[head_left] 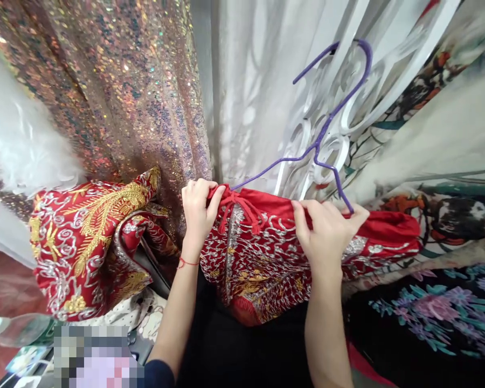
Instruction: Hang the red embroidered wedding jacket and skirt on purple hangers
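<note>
A red skirt (262,253) with silver and gold embroidery hangs across the middle of the head view, its red tie cord knotted near the left end of the waistband. My left hand (200,207) is closed on the waistband at that left end. Farther right, my right hand (327,231) grips the waistband, fingers curled over its top edge. A purple hanger (321,134) stands behind the skirt; its lower bar is hidden by the cloth and my hands. The right end of the waistband droops loosely past my right hand.
A matching red embroidered garment (92,242) lies at the left, with white fluffy material (28,134) above it. Behind are a sequin curtain (137,81) and a white scrollwork rack (339,129). A clear bottle (24,330) lies lower left; black floral cloth (440,307) is lower right.
</note>
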The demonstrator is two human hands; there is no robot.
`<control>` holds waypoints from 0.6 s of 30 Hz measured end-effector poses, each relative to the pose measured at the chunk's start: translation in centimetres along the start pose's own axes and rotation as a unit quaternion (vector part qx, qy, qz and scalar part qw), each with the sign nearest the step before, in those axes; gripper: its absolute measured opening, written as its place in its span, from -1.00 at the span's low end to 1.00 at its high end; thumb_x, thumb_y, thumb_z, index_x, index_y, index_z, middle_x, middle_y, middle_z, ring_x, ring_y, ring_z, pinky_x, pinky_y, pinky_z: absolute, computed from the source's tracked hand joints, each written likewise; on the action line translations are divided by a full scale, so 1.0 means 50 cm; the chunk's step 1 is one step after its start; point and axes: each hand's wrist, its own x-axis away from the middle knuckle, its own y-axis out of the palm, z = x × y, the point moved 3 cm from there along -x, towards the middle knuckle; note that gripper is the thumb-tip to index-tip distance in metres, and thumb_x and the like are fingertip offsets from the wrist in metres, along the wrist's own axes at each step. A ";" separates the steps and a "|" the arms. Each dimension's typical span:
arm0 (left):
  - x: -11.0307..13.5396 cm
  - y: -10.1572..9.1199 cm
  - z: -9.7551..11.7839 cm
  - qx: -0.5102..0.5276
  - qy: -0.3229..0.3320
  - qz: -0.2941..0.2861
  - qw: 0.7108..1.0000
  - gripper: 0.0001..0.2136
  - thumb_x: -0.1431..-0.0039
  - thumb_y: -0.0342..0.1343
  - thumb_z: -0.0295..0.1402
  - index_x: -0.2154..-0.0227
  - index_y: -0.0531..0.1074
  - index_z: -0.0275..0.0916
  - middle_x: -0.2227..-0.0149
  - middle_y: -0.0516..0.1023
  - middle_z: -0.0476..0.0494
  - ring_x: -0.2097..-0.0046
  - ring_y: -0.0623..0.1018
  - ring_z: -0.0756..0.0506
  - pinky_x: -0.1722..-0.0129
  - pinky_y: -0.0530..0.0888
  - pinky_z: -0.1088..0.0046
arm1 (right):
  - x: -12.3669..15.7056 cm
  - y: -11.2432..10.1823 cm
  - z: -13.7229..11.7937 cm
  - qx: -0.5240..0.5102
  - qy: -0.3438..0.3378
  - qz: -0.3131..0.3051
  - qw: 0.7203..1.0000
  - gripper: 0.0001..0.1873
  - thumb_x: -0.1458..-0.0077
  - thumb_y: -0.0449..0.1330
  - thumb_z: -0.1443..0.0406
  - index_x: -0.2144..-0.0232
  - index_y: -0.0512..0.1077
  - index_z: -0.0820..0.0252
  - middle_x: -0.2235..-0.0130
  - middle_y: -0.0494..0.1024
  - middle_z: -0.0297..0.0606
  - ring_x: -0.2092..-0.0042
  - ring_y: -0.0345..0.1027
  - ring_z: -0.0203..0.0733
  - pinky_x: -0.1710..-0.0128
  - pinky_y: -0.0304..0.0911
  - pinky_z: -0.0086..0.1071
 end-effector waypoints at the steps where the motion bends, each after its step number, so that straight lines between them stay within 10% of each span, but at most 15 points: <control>1: 0.003 -0.003 0.003 -0.003 -0.002 0.001 1.000 -0.78 -0.37 0.02 -0.20 0.36 0.39 -0.18 0.36 0.49 -0.06 0.27 0.38 -0.09 0.18 0.24 0.33 | 0.003 -0.004 -0.001 0.000 -0.005 0.006 1.000 -0.70 -0.32 0.12 0.21 0.46 0.40 0.14 0.57 0.45 -0.41 0.49 0.18 -0.29 0.11 0.04 -0.21; 9: 0.024 -0.109 0.048 0.005 0.022 -0.097 0.995 -0.70 -0.36 0.03 -0.31 -0.11 0.36 -0.17 -0.15 0.49 -0.23 -0.20 0.43 -0.15 -0.22 0.32 0.19 | -0.001 0.032 0.027 0.003 0.008 -0.004 1.000 -0.65 -0.31 0.07 0.14 0.48 0.42 0.14 0.52 0.51 -0.29 0.44 0.24 -0.20 0.08 0.02 -0.11; 18: 0.219 -0.326 0.017 -0.214 -0.121 0.106 0.964 -0.39 -0.19 0.19 -0.33 -0.30 0.21 -0.14 -0.33 0.24 -0.36 -0.36 0.22 -0.31 -0.34 0.13 -0.03 | 0.007 0.036 -0.003 -0.012 0.047 0.043 0.998 -0.75 -0.21 0.11 0.17 0.43 0.47 0.15 0.47 0.49 -0.19 0.35 0.33 -0.06 -0.04 0.03 0.15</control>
